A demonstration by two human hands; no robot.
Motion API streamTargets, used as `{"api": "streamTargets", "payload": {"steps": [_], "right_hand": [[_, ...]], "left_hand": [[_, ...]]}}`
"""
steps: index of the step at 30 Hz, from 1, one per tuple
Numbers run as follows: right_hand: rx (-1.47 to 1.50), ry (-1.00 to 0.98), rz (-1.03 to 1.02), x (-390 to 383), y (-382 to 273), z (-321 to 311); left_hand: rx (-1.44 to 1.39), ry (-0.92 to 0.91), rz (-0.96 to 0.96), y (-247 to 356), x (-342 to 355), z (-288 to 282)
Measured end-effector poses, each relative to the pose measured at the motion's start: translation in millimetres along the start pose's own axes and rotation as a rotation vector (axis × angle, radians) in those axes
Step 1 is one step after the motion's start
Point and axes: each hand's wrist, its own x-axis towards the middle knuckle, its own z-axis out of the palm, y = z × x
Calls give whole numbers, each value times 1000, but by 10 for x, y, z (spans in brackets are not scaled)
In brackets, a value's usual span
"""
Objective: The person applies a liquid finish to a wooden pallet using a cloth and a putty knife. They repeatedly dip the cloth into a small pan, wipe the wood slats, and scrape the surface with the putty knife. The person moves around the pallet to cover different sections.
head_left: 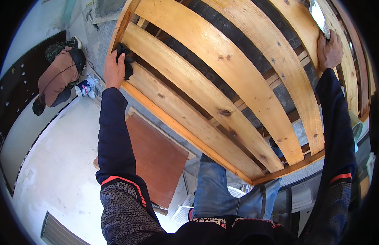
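A slatted wooden frame [224, 112] in yellowish, knotted wood fills the upper middle and right, tilted in front of me. At its left rail is my left hand [114, 70], closed on a bunched black cloth [125, 61] that touches the wood. My right hand [331, 52], at the upper right, is closed round the dark handle of what looks like a putty knife [317, 17]. Its flat, bright blade points up and away, over the slats. The right hand's fingers are partly hidden behind its back.
A reddish-brown board [154, 159] lies below the frame on the left. Further left, a bent-over person [59, 75] in a brown top works beside a white and blue bucket [85, 87] near a dark panel [18, 81]. Grey paving shows at the upper left.
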Motion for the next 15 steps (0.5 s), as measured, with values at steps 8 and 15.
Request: {"api": "streamTargets", "payload": {"steps": [8, 15], "right_hand": [[-70, 20, -14, 12, 68, 72], [-46, 20, -18, 20, 119, 130]], "left_hand": [[396, 109, -35, 254, 42, 248], [309, -118, -18, -71, -12, -116]]}}
